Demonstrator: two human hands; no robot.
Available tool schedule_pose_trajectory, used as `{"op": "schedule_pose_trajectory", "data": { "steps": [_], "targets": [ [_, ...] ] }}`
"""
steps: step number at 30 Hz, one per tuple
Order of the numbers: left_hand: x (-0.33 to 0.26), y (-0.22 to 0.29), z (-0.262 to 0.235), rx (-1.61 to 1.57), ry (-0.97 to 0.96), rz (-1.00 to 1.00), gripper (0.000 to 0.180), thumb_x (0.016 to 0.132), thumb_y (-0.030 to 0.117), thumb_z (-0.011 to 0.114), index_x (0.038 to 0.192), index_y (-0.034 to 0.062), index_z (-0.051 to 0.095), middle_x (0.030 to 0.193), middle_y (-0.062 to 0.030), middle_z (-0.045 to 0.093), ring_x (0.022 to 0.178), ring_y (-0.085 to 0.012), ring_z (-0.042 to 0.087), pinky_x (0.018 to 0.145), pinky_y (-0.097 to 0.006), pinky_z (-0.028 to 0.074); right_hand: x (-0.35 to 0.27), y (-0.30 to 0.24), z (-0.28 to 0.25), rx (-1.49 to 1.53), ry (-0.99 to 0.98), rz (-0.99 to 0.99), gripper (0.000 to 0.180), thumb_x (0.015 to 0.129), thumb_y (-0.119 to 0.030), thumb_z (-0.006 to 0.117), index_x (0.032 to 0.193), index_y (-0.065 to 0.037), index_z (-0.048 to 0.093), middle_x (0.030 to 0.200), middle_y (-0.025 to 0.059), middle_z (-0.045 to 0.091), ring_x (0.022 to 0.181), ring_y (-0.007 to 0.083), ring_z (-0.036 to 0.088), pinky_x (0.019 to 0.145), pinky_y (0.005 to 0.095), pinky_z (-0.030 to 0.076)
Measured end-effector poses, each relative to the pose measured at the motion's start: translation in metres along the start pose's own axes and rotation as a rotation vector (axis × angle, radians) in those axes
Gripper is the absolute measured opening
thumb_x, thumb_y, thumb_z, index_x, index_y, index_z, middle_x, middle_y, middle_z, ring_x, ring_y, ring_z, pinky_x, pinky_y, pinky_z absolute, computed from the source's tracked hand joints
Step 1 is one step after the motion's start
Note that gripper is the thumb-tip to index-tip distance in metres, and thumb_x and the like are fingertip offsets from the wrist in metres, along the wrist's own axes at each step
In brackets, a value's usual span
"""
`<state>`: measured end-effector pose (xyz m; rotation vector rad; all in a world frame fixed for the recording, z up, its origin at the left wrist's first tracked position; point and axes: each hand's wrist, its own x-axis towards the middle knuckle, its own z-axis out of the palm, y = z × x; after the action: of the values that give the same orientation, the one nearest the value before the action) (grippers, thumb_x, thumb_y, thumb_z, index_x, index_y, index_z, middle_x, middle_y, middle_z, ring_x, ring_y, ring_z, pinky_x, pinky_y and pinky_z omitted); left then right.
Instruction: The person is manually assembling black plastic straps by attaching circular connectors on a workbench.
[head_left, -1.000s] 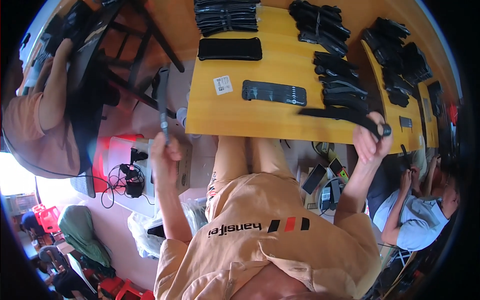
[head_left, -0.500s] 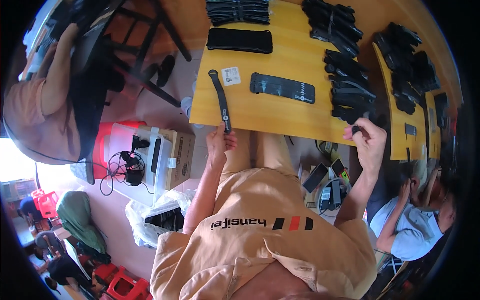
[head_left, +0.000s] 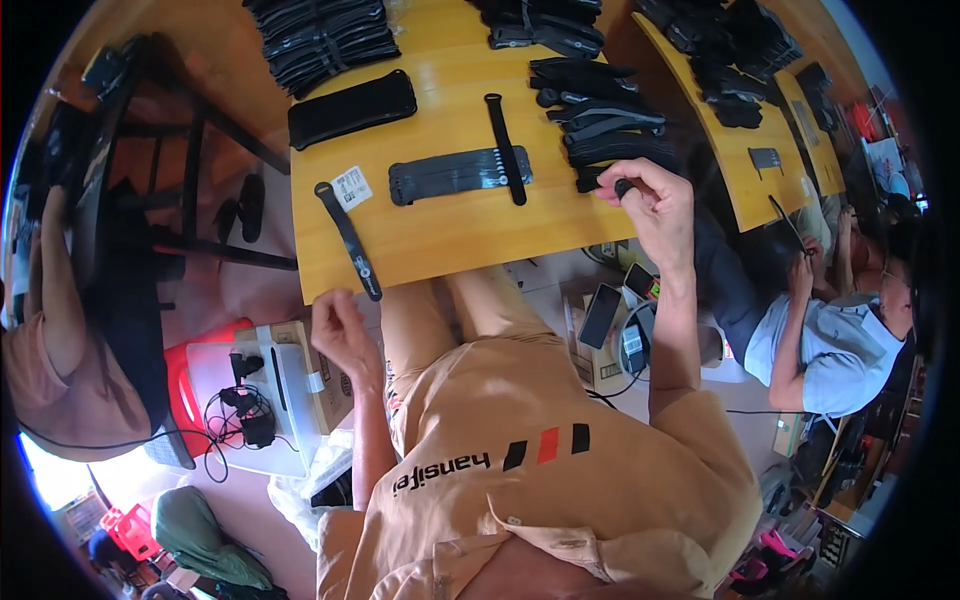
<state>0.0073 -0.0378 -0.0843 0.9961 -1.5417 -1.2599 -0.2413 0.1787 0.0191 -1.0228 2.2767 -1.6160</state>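
My left hand (head_left: 345,335) is just off the table's near edge, fingers loosely curled and slightly blurred. Close by, apart from its fingers, a dark strap (head_left: 347,240) with a loop at its far end lies slanted, its near end at the table edge. Another black strap (head_left: 507,150), also looped, rests across the right end of a flat, dark grey bundle of straps (head_left: 440,176). Over the table's right side, my right hand (head_left: 655,205) is closed, thumb and finger together. A small black thing (head_left: 624,188) shows at its fingertips; whether held or worn I cannot tell.
The yellow table (head_left: 430,240) carries a white label (head_left: 350,187), a black pouch-like pack (head_left: 352,108) and stacked bundles of dark straps (head_left: 325,45). More strap bundles (head_left: 610,120) line the right side. Below are boxes and a phone (head_left: 599,316). People sit on both sides.
My left hand has let go of the slanted strap and drawn back. A second strap now lies across the flat bundle. The whole view has shifted and turned, with the table further left.
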Motion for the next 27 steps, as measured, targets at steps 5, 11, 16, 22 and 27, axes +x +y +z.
{"op": "schedule_pose_trajectory", "data": {
  "steps": [5,11,16,22,27],
  "targets": [
    [0.017,0.007,0.051,0.118,-0.285,0.121,0.017,0.089,0.01,0.052,0.099,-0.0019,0.06,0.082,-0.0079,0.058,0.073,-0.0143,0.054,0.064,-0.024,0.044,0.004,0.018,0.011,0.113,0.135,0.098,0.021,0.074,0.012,0.05,0.09,0.005,0.062,0.078,0.0077,0.064,0.071,0.0107,0.062,0.063,0.0209,0.049],
    [0.03,-0.007,0.13,0.783,-0.564,0.683,0.066,0.083,0.028,0.057,0.135,-0.0027,0.029,0.139,-0.0195,0.031,0.131,-0.0324,0.026,0.107,-0.045,0.019,0.019,0.063,0.062,-0.333,0.136,0.118,0.013,0.071,-0.007,0.058,0.081,-0.001,0.063,0.069,0.0124,0.063,0.061,0.0249,0.062,0.06,0.0325,0.049],
    [0.023,-0.021,0.166,0.824,-0.706,0.812,0.077,0.08,0.038,0.058,0.136,-0.0037,0.026,0.143,-0.0192,0.024,0.133,-0.0304,0.021,0.107,-0.048,0.015,0.022,0.083,0.097,-0.567,0.121,0.196,0.019,0.069,-0.016,0.066,0.08,-0.003,0.056,0.079,0.016,0.059,0.076,0.0343,0.06,0.065,0.0432,0.047],
    [0.017,-0.037,0.171,0.899,-0.732,0.798,0.077,0.081,0.046,0.052,0.135,-0.0039,0.028,0.143,-0.0196,0.023,0.134,-0.0301,0.02,0.106,-0.049,0.015,0.019,0.096,0.106,-0.567,0.132,0.313,0.015,0.068,-0.013,0.067,0.075,-0.003,0.058,0.078,0.0165,0.061,0.076,0.0341,0.061,0.067,0.0427,0.047],
    [0.019,-0.037,0.171,0.903,-0.718,0.808,0.079,0.082,0.049,0.051,0.136,-0.0033,0.027,0.144,-0.0195,0.022,0.134,-0.0303,0.02,0.106,-0.049,0.014,0.024,0.103,0.103,-0.536,0.195,0.332,0.012,0.067,-0.011,0.066,0.073,-0.003,0.059,0.076,0.0185,0.062,0.071,0.0348,0.061,0.066,0.0424,0.048]
  ]
}}
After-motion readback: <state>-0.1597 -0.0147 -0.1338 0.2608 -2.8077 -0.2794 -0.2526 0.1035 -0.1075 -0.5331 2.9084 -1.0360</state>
